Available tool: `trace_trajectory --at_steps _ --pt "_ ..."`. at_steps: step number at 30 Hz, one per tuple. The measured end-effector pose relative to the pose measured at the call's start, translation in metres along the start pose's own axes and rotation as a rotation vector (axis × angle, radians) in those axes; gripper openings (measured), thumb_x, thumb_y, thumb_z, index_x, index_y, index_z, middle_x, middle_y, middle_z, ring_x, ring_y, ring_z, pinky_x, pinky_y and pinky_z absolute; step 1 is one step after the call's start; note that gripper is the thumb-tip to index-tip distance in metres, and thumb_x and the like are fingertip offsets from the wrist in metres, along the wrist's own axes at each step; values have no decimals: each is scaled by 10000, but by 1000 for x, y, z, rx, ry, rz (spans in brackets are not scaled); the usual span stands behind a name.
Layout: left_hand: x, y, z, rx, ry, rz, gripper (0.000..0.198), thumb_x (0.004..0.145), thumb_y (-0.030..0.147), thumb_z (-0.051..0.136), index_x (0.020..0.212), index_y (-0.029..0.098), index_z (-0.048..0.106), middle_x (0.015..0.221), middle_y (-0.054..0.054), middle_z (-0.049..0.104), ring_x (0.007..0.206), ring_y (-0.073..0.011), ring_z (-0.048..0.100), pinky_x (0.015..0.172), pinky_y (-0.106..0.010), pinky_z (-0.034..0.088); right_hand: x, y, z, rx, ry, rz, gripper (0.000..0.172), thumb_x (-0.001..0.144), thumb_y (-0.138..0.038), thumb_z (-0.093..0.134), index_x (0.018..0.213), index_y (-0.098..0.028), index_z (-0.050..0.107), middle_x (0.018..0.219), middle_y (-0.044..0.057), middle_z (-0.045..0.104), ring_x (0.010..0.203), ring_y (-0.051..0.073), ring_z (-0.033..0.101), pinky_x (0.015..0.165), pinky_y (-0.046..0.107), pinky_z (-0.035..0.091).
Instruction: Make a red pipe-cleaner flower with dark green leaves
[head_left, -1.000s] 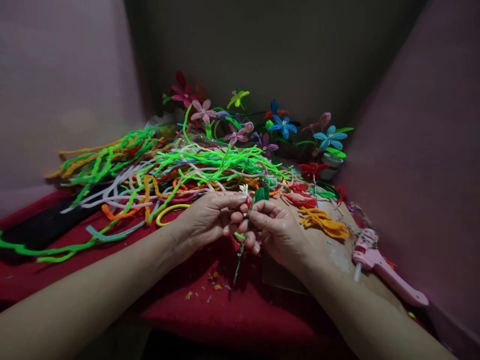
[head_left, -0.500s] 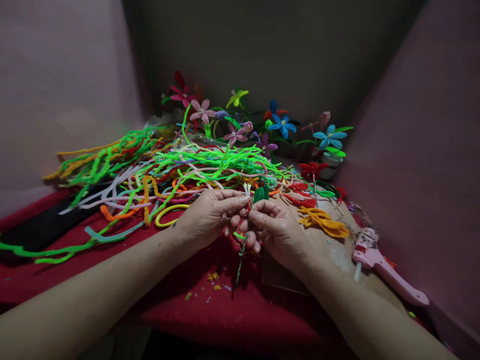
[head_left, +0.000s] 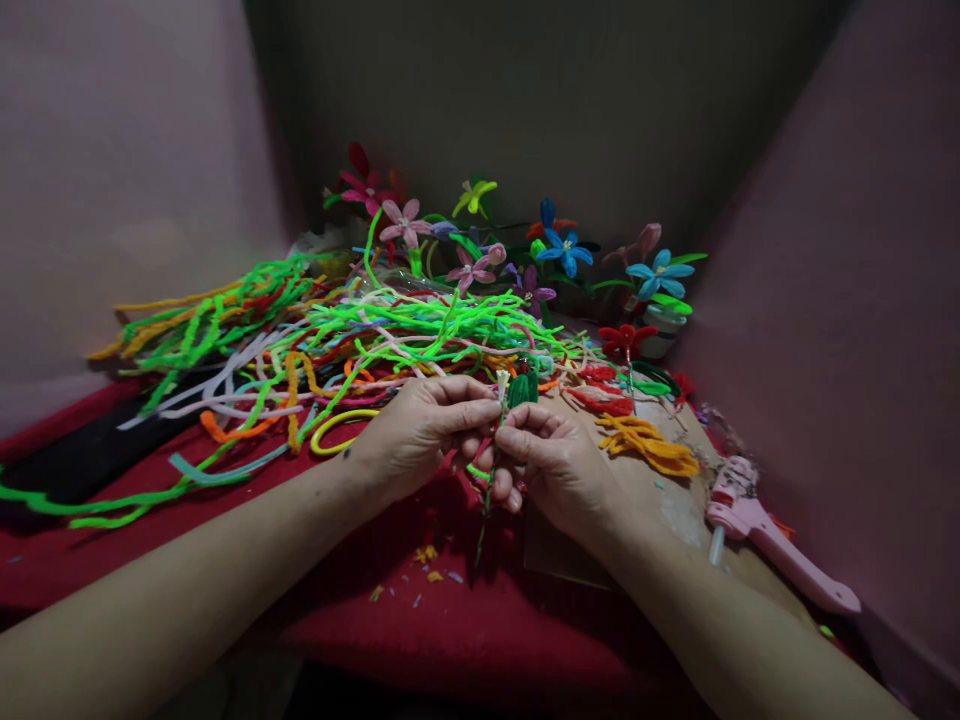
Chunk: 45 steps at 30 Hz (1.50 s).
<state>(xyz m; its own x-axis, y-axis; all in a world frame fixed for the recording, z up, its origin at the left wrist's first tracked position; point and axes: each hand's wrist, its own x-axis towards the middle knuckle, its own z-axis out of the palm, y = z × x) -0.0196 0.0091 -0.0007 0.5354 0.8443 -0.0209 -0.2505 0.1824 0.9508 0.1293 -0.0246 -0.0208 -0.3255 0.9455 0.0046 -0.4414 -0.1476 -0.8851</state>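
Both hands meet over the red cloth, pinching a thin green flower stem (head_left: 485, 515) with a pale, whitish tip (head_left: 502, 382) at its top. My left hand (head_left: 431, 425) grips it just below that tip between thumb and forefinger. Slightly lower, my right hand (head_left: 553, 450) pinches the same stem, its other fingers curled beneath. The stem's tail slants down below the fingers. Red and bright green bits show between the hands, partly hidden by the fingers. Right behind the tip stands a dark green fuzzy piece (head_left: 523, 388).
Heaped pipe cleaners (head_left: 427, 330) spread behind and left of the hands. Fuzzy flowers (head_left: 566, 252) stand at the back. On cardboard (head_left: 559, 550) at right lie a bundle of orange pipe cleaners (head_left: 649, 445) and a pink glue gun (head_left: 772, 535). Scraps (head_left: 426, 553) dot the red cloth (head_left: 330, 600).
The pale tip has turned and looks narrower, its strands closer together. Less red shows between the fingers. The hands have otherwise hardly moved.
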Motion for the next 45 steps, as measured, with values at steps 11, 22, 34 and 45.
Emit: trace_trajectory --at_steps 11,22,34,45 --pt "5 -1 -5 -84 -87 -142 158 715 225 678 706 138 547 473 51 497 389 -65 499 322 -128 342 0 2 1 54 -25 31 207 715 -240 687 722 -152 500 588 21 674 383 110 590 302 152 435" --pt "3 -3 -6 -100 -142 -171 168 707 235 687 709 124 560 509 15 554 415 -86 547 354 -141 344 2 3 -2 88 -84 82 202 705 -234 696 714 -141 517 623 44 689 410 119 608 318 159 454" --pt "3 -9 -8 -110 -256 -203 205 729 286 671 753 97 595 574 -26 585 457 -94 552 413 -171 327 2 2 -1 77 -117 170 252 648 -275 731 759 -94 596 604 65 682 379 108 582 296 150 431" --pt "-7 7 -1 155 -107 71 126 738 201 633 633 131 635 734 -24 591 737 -132 556 738 -251 438 -5 -11 1 -110 138 -98 185 666 -241 728 781 -166 604 573 -30 591 422 63 501 389 162 398"
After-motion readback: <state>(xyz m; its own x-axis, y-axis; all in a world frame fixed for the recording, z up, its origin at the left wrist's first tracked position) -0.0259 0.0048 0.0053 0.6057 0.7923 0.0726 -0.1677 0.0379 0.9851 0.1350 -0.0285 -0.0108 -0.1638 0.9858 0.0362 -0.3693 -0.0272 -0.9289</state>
